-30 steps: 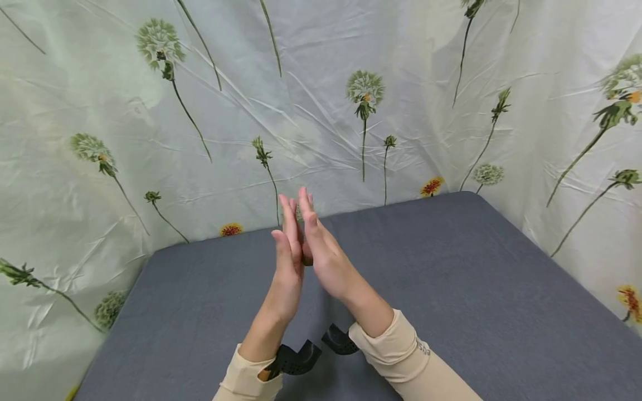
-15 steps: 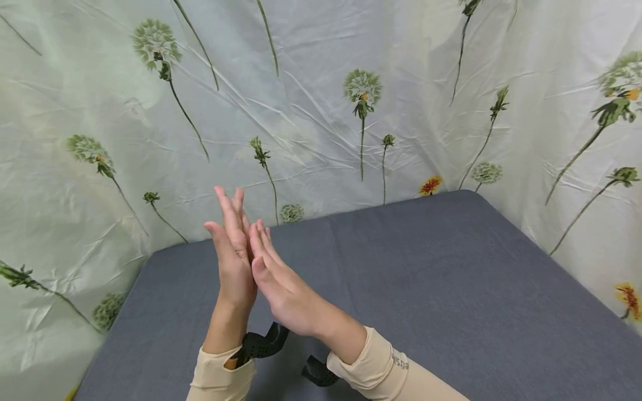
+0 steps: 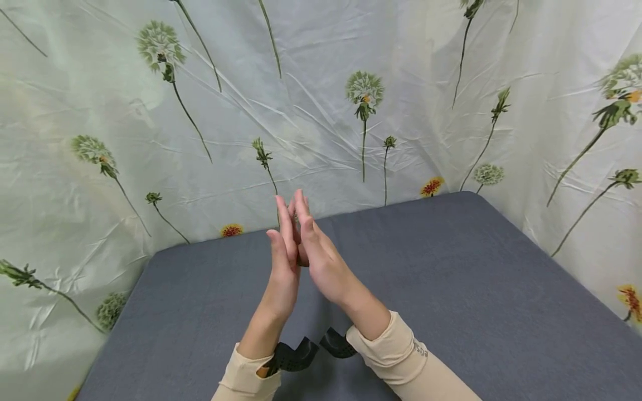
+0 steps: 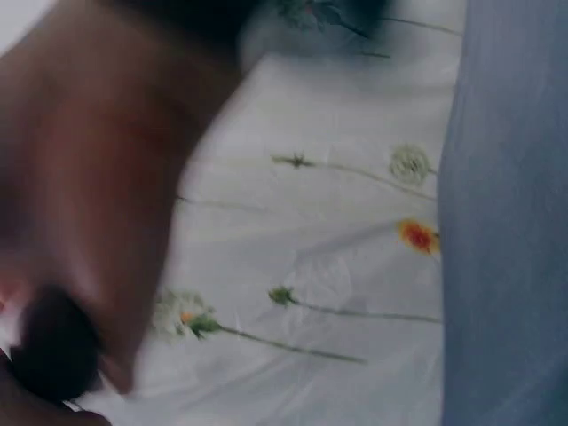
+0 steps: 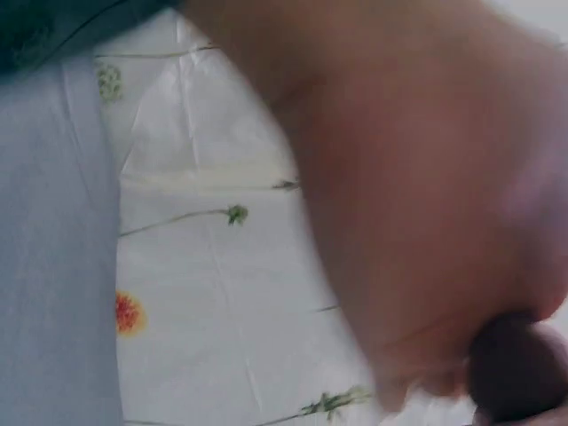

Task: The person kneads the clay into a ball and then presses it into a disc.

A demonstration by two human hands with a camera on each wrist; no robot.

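Observation:
A small dark brown, rounded lump is pressed between my two palms; its kind does not show. My left hand stands upright with straight fingers pointing up and away, palm against the lump. From the other side my right hand leans in, fingers also straight and its fingertips slightly higher than the left ones. The palms face each other with a narrow gap at the lump. Blurred in the right wrist view, the right hand covers much of the frame, the lump at its lower edge.
Below the hands spreads a dark grey cloth-covered table. A pale curtain printed with dandelions rises along its back and sides. Black wrist-camera mounts jut inward from both cuffs, close to each other.
Both hands swung left, the left fingertips rising above the right ones, then came back right to the middle, where the right fingertips are slightly higher again. The lump stays between the palms.

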